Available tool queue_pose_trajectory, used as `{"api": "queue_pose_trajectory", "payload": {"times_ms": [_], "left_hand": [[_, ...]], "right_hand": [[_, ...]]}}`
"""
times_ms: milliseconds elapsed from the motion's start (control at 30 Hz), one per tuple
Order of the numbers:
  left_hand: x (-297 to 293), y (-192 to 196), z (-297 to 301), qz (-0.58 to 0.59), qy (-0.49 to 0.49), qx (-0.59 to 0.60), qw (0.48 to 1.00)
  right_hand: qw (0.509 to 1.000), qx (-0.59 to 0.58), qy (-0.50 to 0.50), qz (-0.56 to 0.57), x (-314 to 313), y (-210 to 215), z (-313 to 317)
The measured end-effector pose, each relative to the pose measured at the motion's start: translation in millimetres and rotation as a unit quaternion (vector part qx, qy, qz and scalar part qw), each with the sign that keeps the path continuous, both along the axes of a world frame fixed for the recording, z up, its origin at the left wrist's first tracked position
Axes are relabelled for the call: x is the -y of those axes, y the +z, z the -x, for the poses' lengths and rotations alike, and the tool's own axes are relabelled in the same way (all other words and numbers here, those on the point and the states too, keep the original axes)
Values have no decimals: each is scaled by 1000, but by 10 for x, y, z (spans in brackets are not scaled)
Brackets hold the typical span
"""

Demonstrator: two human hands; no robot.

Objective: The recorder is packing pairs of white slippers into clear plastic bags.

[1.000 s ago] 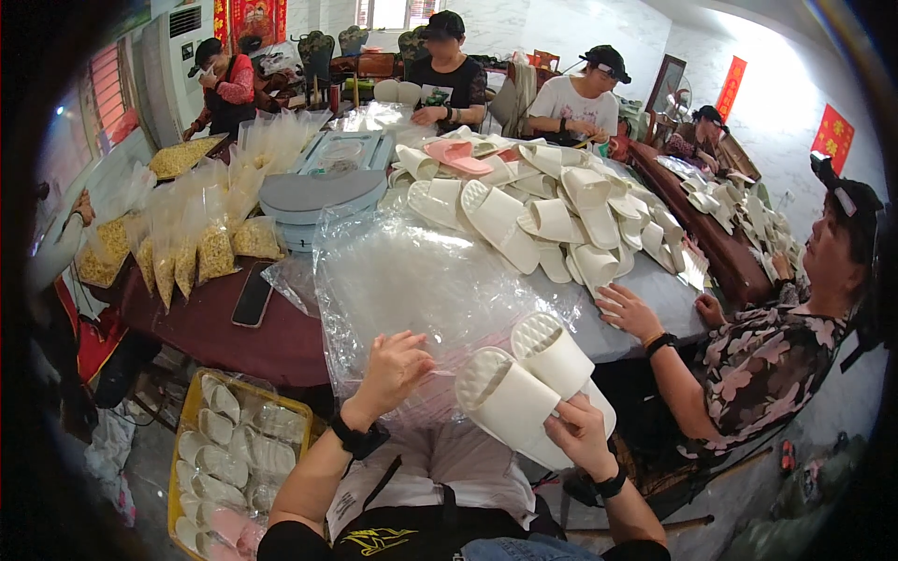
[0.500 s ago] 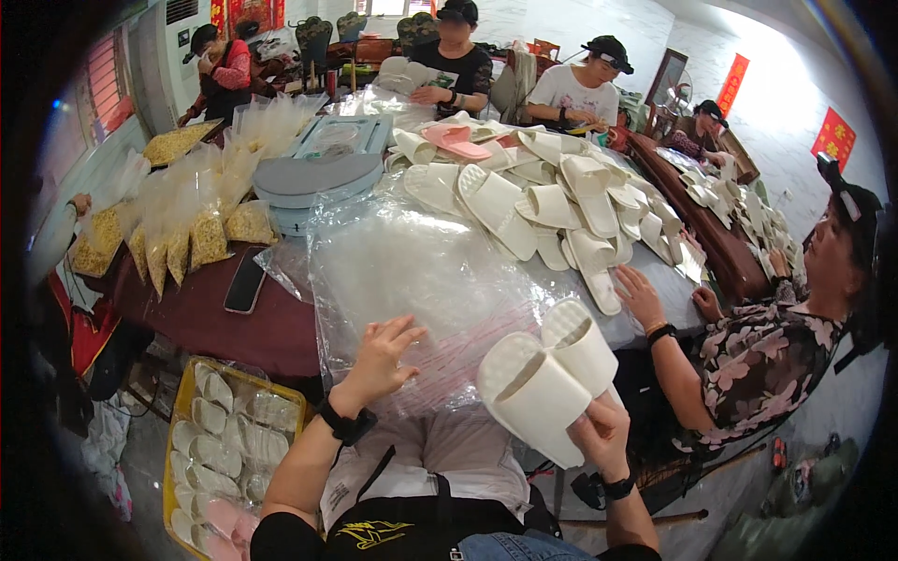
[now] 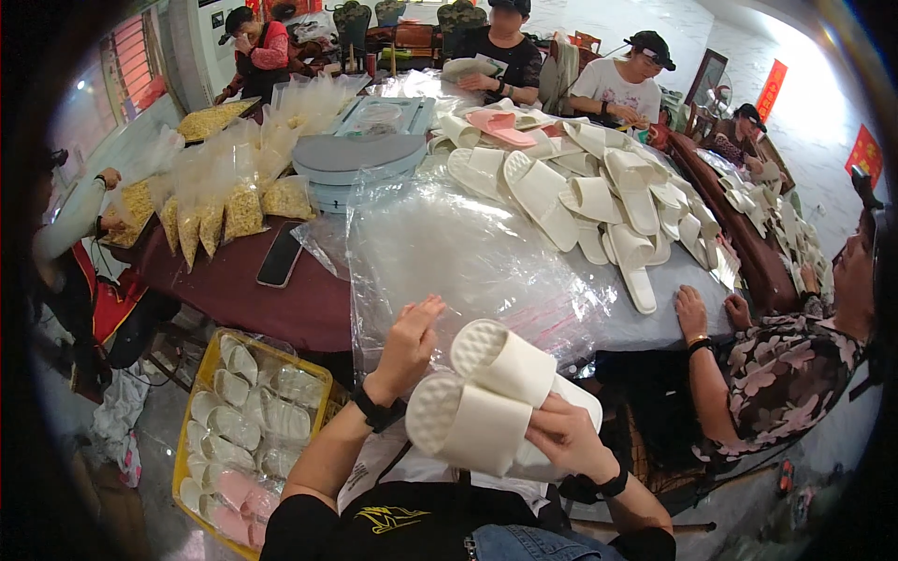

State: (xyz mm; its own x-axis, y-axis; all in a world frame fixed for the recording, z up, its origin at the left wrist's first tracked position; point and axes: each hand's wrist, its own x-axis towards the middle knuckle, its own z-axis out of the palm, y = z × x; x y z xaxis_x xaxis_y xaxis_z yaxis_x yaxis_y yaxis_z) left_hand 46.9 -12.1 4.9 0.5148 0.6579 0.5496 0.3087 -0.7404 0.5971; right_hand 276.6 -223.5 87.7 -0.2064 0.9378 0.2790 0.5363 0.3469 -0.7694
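Note:
A pair of white slippers (image 3: 496, 411) is in my right hand (image 3: 571, 438), which pinches them together near their strap side in front of my body. Their dimpled soles show at the left ends. My left hand (image 3: 408, 348) is raised just left of the slippers, fingers stretched and holding nothing. It hovers at the near edge of a stack of clear plastic bags (image 3: 440, 245) with pink printed lines. I cannot tell whether it touches the bags. Beyond the bags lies a heap of loose white slippers (image 3: 543, 201), with a pink slipper (image 3: 500, 124) on top.
Down at my left stands a yellow crate (image 3: 185, 439) of bagged slippers. A phone (image 3: 279, 258) lies on the dark red table cover, near bags of yellow pieces (image 3: 245, 208) and a grey-blue folding stool (image 3: 358, 161). Close at right, a co-worker's hand (image 3: 692, 313) rests on the table. Others sit around.
My right hand has brought the slippers left and closer to my body, turning them. My left hand has lifted off the bags beside them. The whole view has shifted.

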Motion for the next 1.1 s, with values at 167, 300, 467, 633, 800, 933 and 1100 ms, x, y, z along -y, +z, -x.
{"api": "queue_pose_trajectory", "payload": {"times_ms": [167,300,467,633,800,933,1100], "left_hand": [[76,180,84,41,0,84,996],[184,223,12,-36,9,40,999],[209,204,-10,-69,6,-36,997],[235,247,26,-49,-1,-108,993],[238,159,-69,-49,-10,-80,996],[191,155,-132,-80,5,-39,996],[235,214,-154,-103,-26,16,994]], "right_hand": [[995,23,-100,5,-113,-82,-36],[988,94,-124,-4,-195,-63,-70],[987,62,-148,-26,-316,1,-75],[976,104,-189,-44,-408,-1,-113],[986,103,-125,-35,-480,-99,39],[988,86,-114,-54,-572,-121,158],[988,86,-106,-76,-681,-214,173]]}}
